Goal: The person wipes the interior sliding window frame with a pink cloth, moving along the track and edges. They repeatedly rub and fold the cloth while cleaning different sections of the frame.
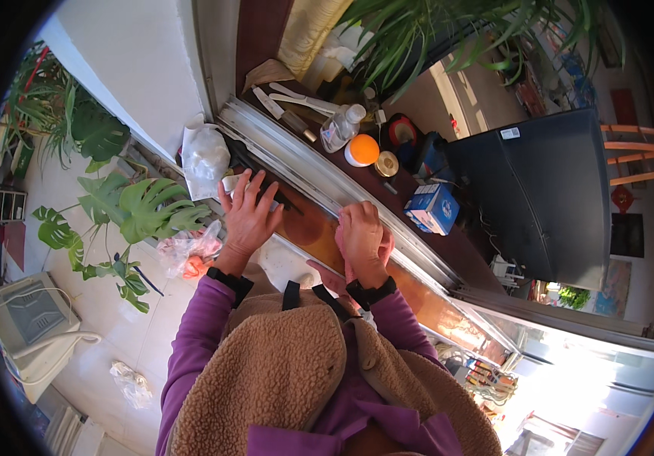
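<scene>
My right hand (361, 236) is closed on a pink cloth (385, 246) at the brown window sill (324, 225), beside the metal sliding window track (401, 242). Over the left part of the sill, my left hand (249, 214) is spread with fingers apart, close to small white items whose kind I cannot tell. A white plastic bag (204, 157) lies just beyond its fingers. Across the track stand a clear plastic bottle (341, 128), a white jar with an orange lid (363, 150), a round gold tin (386, 164) and a blue and white box (432, 208).
A monstera plant (141, 208) and a bag with pink contents (193, 251) are at the left. The back of a black television or monitor (538, 199) stands at the right. Long-leaved foliage (418, 40) hangs above. A crumpled plastic bag (131, 385) lies on the floor.
</scene>
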Motion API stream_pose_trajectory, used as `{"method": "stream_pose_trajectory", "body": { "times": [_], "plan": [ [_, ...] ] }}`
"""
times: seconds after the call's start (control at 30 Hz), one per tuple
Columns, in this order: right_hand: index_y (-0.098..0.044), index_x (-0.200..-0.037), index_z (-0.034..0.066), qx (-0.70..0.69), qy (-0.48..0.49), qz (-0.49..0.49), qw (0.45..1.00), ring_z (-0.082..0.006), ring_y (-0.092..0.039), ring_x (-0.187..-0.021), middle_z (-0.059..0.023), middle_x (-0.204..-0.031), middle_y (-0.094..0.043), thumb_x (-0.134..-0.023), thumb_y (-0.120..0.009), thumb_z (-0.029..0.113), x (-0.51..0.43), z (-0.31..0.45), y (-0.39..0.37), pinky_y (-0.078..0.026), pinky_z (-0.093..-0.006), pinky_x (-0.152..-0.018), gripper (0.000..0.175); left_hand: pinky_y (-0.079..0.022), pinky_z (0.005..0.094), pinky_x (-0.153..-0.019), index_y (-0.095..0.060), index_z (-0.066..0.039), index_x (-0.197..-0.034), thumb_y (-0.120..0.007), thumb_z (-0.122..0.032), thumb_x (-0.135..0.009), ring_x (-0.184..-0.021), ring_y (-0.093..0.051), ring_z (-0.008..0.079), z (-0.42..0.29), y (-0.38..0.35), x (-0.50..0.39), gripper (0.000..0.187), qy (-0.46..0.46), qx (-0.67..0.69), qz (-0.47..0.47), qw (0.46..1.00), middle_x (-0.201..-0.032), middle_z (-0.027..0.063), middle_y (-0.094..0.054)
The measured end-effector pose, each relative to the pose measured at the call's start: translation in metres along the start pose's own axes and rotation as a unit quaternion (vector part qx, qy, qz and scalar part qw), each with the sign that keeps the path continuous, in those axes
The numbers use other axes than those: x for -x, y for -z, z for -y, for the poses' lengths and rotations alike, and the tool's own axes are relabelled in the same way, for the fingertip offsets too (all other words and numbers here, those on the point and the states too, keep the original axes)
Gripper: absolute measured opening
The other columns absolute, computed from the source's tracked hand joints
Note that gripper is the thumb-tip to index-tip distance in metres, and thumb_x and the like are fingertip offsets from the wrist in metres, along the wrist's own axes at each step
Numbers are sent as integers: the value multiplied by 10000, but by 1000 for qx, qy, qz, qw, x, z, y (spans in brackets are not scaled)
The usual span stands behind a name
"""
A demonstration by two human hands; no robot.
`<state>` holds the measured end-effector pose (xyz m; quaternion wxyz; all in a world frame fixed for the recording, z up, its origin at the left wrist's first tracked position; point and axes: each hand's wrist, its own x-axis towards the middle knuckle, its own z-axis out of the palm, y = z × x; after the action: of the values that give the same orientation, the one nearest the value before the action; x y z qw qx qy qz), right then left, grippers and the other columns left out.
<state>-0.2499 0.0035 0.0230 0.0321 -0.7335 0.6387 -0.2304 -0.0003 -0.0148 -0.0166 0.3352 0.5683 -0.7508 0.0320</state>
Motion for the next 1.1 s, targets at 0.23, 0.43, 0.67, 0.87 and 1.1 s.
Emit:
{"method": "stream_pose_trajectory", "body": {
  "times": [0.23, 0.43, 0.67, 0.87, 1.1],
  "plan": [
    [-600, -817, 95, 15, 62, 6, 998, -324, -597, -877, -100, -904, -578, -831, -705, 75, -8, -6, -23, -532, -427, -743, 108, -62, 664, -1200, -596, -187, -1398, -720, -424, -869, -1472, -336, 374, 22, 1, 15, 593, 92, 10, -74, 993, -1530, 152, -421],
    [-648, -879, 100, 4, 79, -14, 997, -315, -604, -914, -86, -937, -593, -808, -739, 117, -14, 5, -15, -537, -417, -765, 117, -58, 657, -1206, -563, -166, -1430, -728, -434, -866, -1477, -323, 379, 20, 4, 9, 646, 108, -2, -94, 990, -1525, 155, -412],
    [-709, -1151, 135, 108, 86, 14, 990, -311, -583, -1015, -73, -1095, -627, -839, -713, 171, 13, 12, 34, -508, -412, -814, 314, -60, 656, -1207, -578, -157, -1399, -725, -430, -863, -1476, -325, 378, 9, 7, 19, 619, 103, -4, -52, 993, -1518, 156, -424],
    [-684, -1136, 94, 42, 130, 27, 990, -310, -577, -1013, -75, -1073, -618, -852, -655, 103, 8, -7, -3, -515, -423, -821, 286, -57, 661, -1206, -581, -154, -1391, -721, -419, -857, -1474, -329, 380, 8, 14, 37, 612, 126, -4, -18, 992, -1522, 159, -423],
    [-689, -1090, 93, 10, 157, 12, 987, -324, -580, -985, -86, -1038, -632, -816, -675, 60, -24, 19, -33, -511, -415, -863, 276, -54, 643, -1213, -565, -123, -1402, -710, -383, -858, -1472, -329, 385, 13, 32, 46, 620, 135, -14, -30, 990, -1523, 164, -413]
  ]
}}
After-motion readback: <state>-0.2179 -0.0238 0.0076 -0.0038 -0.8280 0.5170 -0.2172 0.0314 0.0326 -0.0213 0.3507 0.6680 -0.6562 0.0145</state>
